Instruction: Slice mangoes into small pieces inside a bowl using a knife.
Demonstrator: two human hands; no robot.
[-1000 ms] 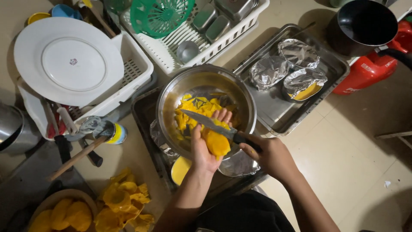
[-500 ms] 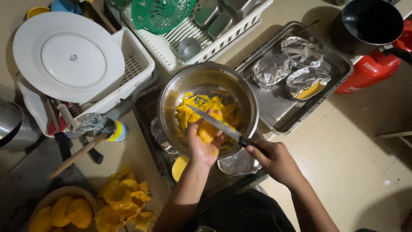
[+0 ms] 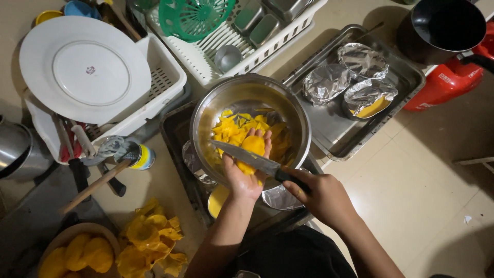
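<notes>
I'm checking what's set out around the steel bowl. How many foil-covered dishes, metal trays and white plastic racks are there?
Foil-covered dishes on the right tray: 3
Metal trays: 2
White plastic racks: 2
Total: 7

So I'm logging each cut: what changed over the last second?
The steel-bladed knife in the right hand drew back from across the yellow mango piece toward its near side. The left hand holds that piece above the round steel bowl, as before.
</notes>
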